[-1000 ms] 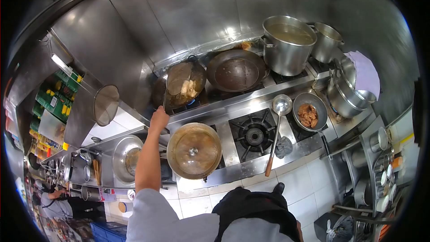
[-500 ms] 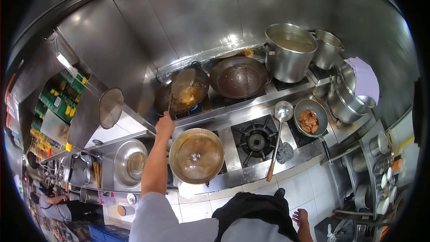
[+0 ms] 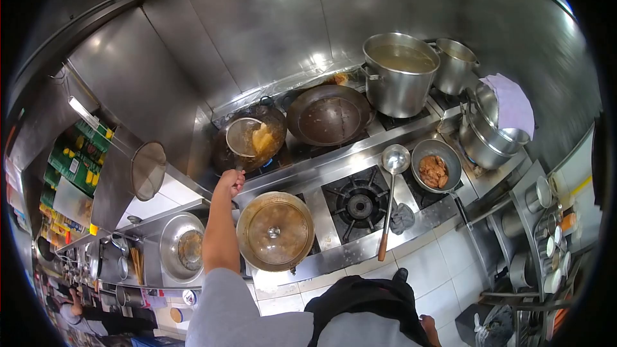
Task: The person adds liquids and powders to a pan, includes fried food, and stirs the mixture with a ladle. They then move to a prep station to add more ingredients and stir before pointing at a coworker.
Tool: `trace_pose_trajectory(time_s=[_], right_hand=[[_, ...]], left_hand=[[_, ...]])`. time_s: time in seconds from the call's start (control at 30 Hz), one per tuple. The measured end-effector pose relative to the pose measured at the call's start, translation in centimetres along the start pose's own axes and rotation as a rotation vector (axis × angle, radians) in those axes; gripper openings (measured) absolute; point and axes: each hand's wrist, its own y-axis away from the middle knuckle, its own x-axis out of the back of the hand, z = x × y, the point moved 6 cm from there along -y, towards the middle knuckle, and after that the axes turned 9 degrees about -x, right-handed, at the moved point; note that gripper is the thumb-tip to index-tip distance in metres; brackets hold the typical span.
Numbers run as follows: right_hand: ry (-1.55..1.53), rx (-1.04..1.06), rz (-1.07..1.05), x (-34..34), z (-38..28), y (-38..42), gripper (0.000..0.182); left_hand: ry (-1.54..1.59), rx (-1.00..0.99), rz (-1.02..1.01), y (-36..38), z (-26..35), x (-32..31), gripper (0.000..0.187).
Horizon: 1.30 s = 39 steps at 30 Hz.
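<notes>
My left hand point(image 3: 232, 182) is closed round the handle of a round wire skimmer point(image 3: 243, 137). The skimmer's mesh is over the left side of a dark wok point(image 3: 277, 117) on the back burner. Beside the mesh, a golden-yellow piece of food point(image 3: 262, 139) lies in oil in the wok, and a blue flame shows below. At my right side hangs my right hand point(image 3: 429, 329), partly cut off by my clothing. Its visible fingers are loosely bent, and nothing shows in them. Nearest my left forearm is a wide pan with a glass lid point(image 3: 275, 232).
A second wok point(image 3: 330, 115) and a tall stockpot point(image 3: 401, 71) stand to the right. In front are a bare burner point(image 3: 359, 207), a ladle point(image 3: 390, 202) and a pan of browned meat point(image 3: 434, 171). A steel bowl point(image 3: 173, 260) sits left. Another person point(image 3: 80, 315) is far left.
The skimmer has moved lower left within the wok, and its mesh is now beside the yellow food. My left hand came slightly nearer me. My right hand has dropped lower. The view has shifted slightly.
</notes>
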Motion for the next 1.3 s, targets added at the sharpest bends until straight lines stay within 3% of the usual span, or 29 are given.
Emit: trace_pose_trajectory(time_s=[0.1,0.17,0.2,0.27,0.47,0.7,0.97,1.03,1.1,1.23,1.3], right_hand=[[-0.003,0.002,0.001,-0.3,-0.2,0.3,0.026],[0.003,0.012,-0.007,-0.8,-0.8,0.3,0.025],[0.008,0.018,-0.009,-1.1,-1.1,0.4,0.025],[0.013,0.031,-0.014,-1.5,-2.0,0.6,0.024],[0.002,0.051,-0.008,-2.9,-4.9,0.8,0.022],[0.065,0.067,-0.036,-3.6,-6.2,0.7,0.027],[0.005,0.093,-0.023,-3.0,-5.8,1.8,0.028],[-0.068,0.065,0.031,-2.3,-4.9,1.6,0.019],[0.071,0.075,0.035,-1.4,-3.2,1.9,0.025],[0.149,0.122,0.002,-0.1,-0.4,0.7,0.029],[0.095,0.082,0.01,0.1,0.3,0.7,0.03]], left_hand=[[-0.267,-0.146,0.058,2.6,1.6,0.4,0.019],[-0.772,-0.366,0.193,4.0,3.6,1.2,0.019],[-0.774,-0.364,0.196,4.6,3.5,1.4,0.019],[-1.368,-0.752,0.346,8.1,5.6,-0.4,0.02],[-1.523,-0.643,0.334,13.4,5.4,-2.0,0.023],[-1.572,-0.472,0.28,10.4,2.8,-2.4,0.03],[-1.408,-0.649,0.316,7.6,4.7,-3.2,0.027],[-1.333,-0.682,0.382,7.1,6.7,-1.2,0.027],[-1.205,-0.627,0.545,5.2,7.9,2.0,0.028],[-1.098,-0.488,0.564,0.9,6.6,4.2,0.021],[-0.634,-0.249,0.356,-2.4,3.0,4.5,0.008]])
